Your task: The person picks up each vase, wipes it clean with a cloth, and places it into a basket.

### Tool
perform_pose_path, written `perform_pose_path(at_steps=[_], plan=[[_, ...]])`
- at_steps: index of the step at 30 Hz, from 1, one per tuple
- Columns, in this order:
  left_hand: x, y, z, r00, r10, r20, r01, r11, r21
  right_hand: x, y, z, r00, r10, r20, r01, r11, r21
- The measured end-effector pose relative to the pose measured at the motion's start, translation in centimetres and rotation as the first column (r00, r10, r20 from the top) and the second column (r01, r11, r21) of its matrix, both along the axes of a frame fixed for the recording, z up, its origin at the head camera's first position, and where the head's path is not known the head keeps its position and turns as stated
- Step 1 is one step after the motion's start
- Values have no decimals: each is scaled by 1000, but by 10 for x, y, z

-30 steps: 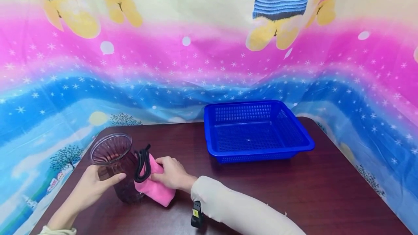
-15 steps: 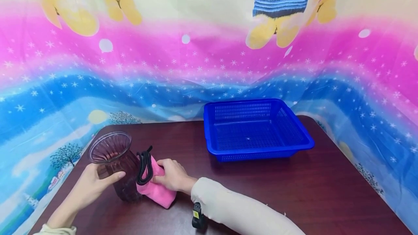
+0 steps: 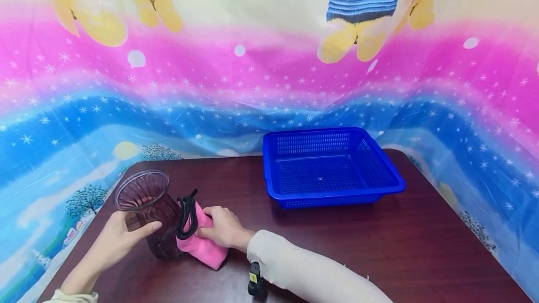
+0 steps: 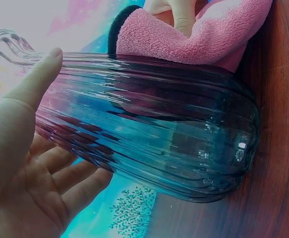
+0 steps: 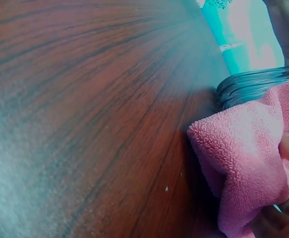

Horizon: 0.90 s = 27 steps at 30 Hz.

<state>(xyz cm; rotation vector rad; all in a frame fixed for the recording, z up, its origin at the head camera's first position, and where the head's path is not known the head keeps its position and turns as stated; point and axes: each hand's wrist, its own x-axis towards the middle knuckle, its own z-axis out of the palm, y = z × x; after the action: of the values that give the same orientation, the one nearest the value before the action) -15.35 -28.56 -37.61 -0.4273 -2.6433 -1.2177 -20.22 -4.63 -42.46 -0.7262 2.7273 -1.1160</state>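
A ribbed, purple-tinted glass vase [image 3: 162, 228] with a flared rim stands on the left part of the table. My left hand [image 3: 115, 242] holds it from the left below the rim. In the left wrist view the thumb [image 4: 40, 77] lies along one side, with the other fingers round the opposite side. My right hand [image 3: 223, 226] grips a folded pink towel [image 3: 206, 249] with black edging, held against the vase's right side. The fluffy towel [image 5: 239, 148] hides part of the vase [image 5: 253, 84] in the right wrist view.
A blue plastic basket [image 3: 332, 198] with perforated walls stands at the back right of the dark wooden table [image 3: 337, 247]. A printed cloth backdrop [image 3: 227, 83] hangs behind and along the sides. A black strap device [image 3: 254, 278] sits at the right sleeve.
The towel and right hand have shifted very slightly to the right along the vase. The left hand keeps its hold, and the vase stays in place.
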Motion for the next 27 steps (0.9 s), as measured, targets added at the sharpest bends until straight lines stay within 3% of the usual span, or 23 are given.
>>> perform_pose_path(at_steps=[11,27], plan=[[1,-1,1,1000,10,7,-10,1000,-13,2,-1,1,1000,-23,2,23,999,-29],[0,0,0,1000,-9,-3,9,1000,8,3,-4,13,997,-67,23,70,987,-146]])
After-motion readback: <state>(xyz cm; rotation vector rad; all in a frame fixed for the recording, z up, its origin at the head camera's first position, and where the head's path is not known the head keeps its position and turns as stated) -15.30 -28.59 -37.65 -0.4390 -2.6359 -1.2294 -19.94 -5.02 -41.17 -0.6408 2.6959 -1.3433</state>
